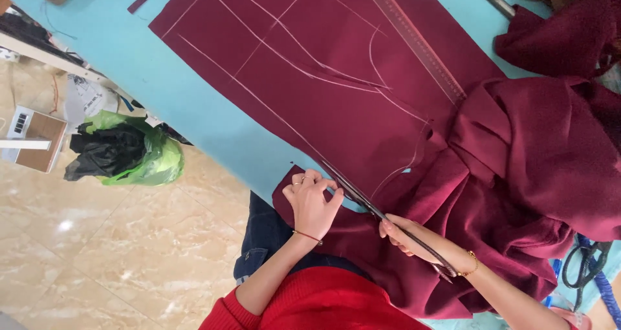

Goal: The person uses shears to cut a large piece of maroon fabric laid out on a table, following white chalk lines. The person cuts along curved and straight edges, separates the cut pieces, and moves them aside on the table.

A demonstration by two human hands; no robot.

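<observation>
The left hand [312,204] lies fingers curled, palm down, on the near edge of the maroon fabric [336,78], pinning it to the turquoise table [194,104] just beside the cut line. Directly right of it, the scissors [381,215] point away from the person along a white chalk line [259,97], blades lying on the cloth. The right hand [414,239] is closed around the scissors' handles. The cloth looks soft, limp and fairly thick, likely to slide and bunch, so it is best held flat, close to the blades, rather than lifted. Beyond the right hand the same fabric heaps in loose folds [537,168]. A long ruler [420,45] rests on the flat panel, farther off.
</observation>
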